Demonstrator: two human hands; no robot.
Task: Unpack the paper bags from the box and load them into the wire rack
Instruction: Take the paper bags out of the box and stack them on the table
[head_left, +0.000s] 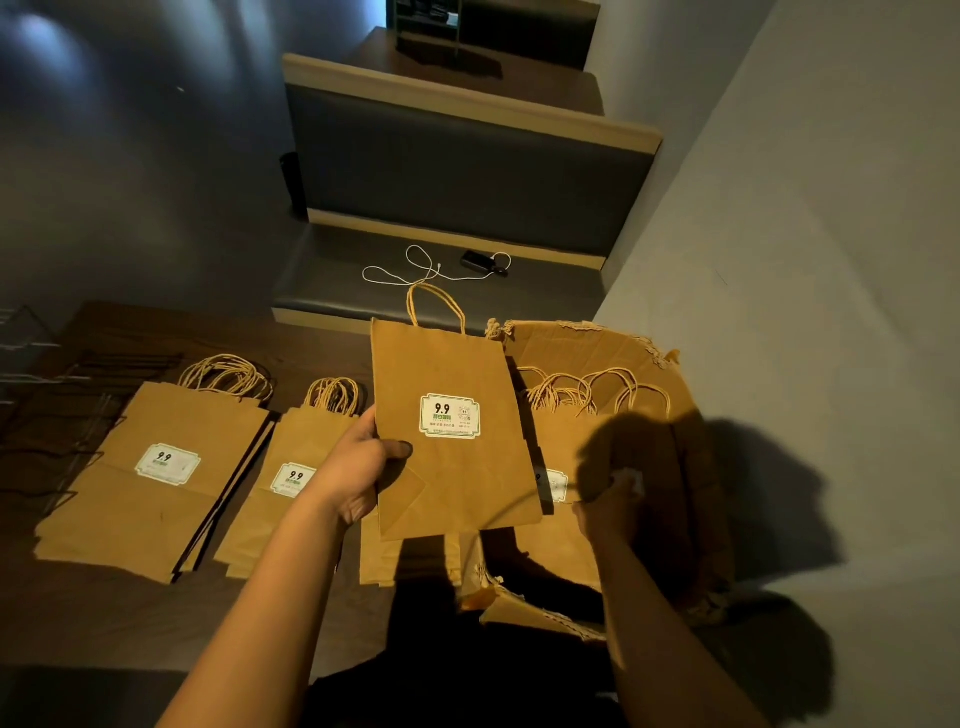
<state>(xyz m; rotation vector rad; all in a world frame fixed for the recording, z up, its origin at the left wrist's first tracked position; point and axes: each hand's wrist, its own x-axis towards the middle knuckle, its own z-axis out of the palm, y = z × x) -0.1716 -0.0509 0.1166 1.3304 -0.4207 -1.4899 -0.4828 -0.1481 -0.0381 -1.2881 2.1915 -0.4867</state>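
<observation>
1. Two stacks of flat paper bags, a large stack (150, 478) and a small stack (280, 483), lay near the tabletop's (311, 623) left edge, beside the wire rack (47, 384).
2. From the head view, the left hand (358, 467) clamped the held bag (452, 431) by its left edge, upright above the table.
3. At the right edge, the right hand (608, 504) reached into the torn box (613, 353) among more bags; its grip was too shadowed to tell.

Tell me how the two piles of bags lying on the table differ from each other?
The left pile is made of wider bags; the middle pile holds narrower ones. The left pile lies fully in view, while the left hand and its forearm cover part of the middle pile. Both are flat brown paper bags with twisted handles and a white "9.9" sticker.
</observation>
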